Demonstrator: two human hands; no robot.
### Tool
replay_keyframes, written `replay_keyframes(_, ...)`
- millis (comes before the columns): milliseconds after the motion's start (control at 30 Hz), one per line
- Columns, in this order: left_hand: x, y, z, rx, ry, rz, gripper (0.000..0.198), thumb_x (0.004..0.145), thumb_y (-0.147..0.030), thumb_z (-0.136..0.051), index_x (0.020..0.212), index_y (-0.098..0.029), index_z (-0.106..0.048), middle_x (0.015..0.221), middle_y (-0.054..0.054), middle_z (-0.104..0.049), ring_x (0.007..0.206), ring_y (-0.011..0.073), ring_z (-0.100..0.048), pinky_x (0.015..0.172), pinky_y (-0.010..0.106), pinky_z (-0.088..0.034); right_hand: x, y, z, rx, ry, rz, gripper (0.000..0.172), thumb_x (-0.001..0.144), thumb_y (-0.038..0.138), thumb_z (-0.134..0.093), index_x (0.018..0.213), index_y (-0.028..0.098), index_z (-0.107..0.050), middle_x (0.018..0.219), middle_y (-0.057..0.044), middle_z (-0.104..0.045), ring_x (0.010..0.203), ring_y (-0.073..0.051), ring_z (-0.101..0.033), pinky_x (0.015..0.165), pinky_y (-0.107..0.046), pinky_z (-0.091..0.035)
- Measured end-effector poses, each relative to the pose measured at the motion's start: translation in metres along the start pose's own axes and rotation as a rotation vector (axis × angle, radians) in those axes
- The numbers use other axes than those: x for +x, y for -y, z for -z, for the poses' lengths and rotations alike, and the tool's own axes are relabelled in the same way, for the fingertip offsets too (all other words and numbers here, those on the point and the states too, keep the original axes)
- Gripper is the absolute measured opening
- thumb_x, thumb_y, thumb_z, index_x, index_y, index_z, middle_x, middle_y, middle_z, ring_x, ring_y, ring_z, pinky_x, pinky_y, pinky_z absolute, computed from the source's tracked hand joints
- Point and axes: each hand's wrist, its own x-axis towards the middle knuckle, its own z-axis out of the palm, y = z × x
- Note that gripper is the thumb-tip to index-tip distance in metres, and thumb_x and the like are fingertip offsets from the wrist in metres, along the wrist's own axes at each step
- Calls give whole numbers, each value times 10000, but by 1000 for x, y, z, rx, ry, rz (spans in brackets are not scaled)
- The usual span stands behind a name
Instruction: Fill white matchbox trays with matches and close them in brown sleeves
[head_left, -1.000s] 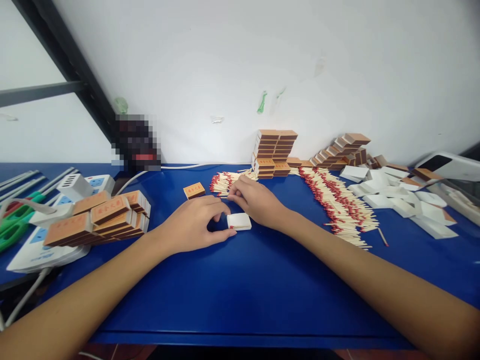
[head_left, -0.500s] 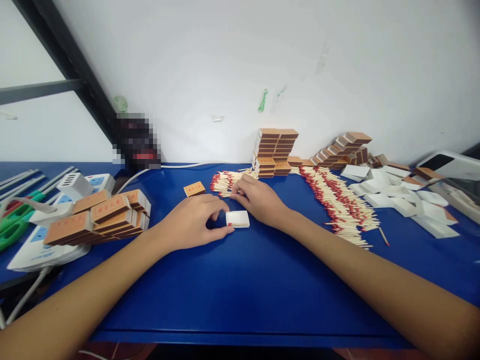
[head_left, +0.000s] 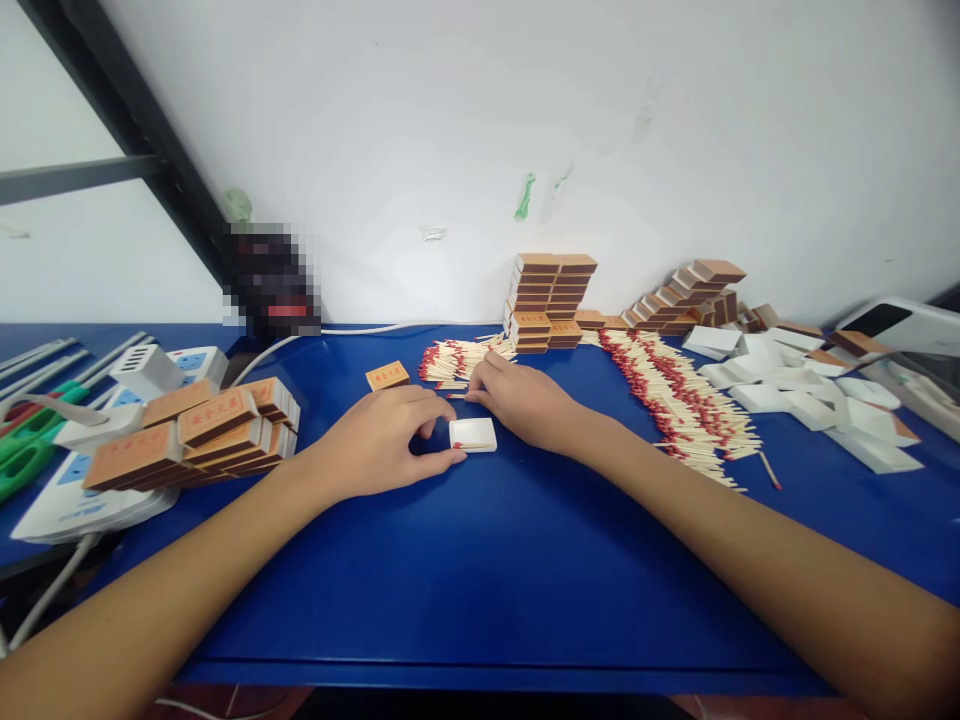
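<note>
A white matchbox tray point(head_left: 474, 433) lies on the blue table, with a few matches along its near side. My left hand point(head_left: 394, 440) curves round the tray's left end, thumb and fingers gripping it. Beyond the tray, my right hand point(head_left: 517, 397) pinches a match point(head_left: 457, 396) whose red head points left. Just past its fingertips is a small pile of matches point(head_left: 457, 360). A closed orange matchbox point(head_left: 388, 376) rests behind my left hand.
Stacked matchboxes point(head_left: 551, 300) stand by the wall, and a leaning row point(head_left: 686, 290) is further right. Many matches point(head_left: 675, 405) spread at the right beside white trays point(head_left: 802, 385). At left, matchboxes point(head_left: 217, 430) sit on a power strip point(head_left: 45, 510) near green scissors point(head_left: 26, 455).
My right hand has drawn back slightly from the small pile, and a match now shows at its fingertips. My left hand stays at the tray.
</note>
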Motion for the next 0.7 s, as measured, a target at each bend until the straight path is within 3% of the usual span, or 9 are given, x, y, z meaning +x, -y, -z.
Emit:
replay_keyframes(167,0,2,3,10,1,35,265,976,-474,-735,1003,-211,-751,826,20,-717,774,201,-672,719,337,-501,-7,-6,2,-112,-22,-2,149,1145,278,-516,1126,167,-613,1258,-171,-679,919,-251,-689,712,-347,-425)
replay_keyframes(300,0,2,3,14,-8,36,271,970,-481,-741,1003,-212,-753,816,17,-719,762,203,-675,711,334,-496,-14,-10,9,-22,-35,9,116,1134,241,-511,1060,194,-587,1173,-133,-681,873,-232,-666,719,-342,-434)
replay_keyframes(433,0,3,2,11,-9,39,252,965,-462,-750,1022,-217,-764,817,15,-715,764,205,-677,699,332,-480,-27,-1,20,130,-22,83,149,1128,232,-505,1000,217,-580,1095,-86,-675,862,-204,-655,730,-324,-442)
replay_keyframes(567,-1,3,2,3,3,57,261,953,-461,-761,1027,-211,-762,827,14,-713,775,205,-678,697,336,-474,-37,13,25,70,69,104,153,1109,215,-545,969,199,-608,1081,-89,-678,707,-164,-577,648,-330,-380)
replay_keyframes(700,-1,2,3,13,7,63,278,952,-483,-759,1000,-209,-752,820,18,-714,770,208,-679,695,337,-478,-37,12,23,148,8,150,146,1104,254,-579,991,203,-654,1063,-73,-681,799,-177,-596,702,-321,-396)
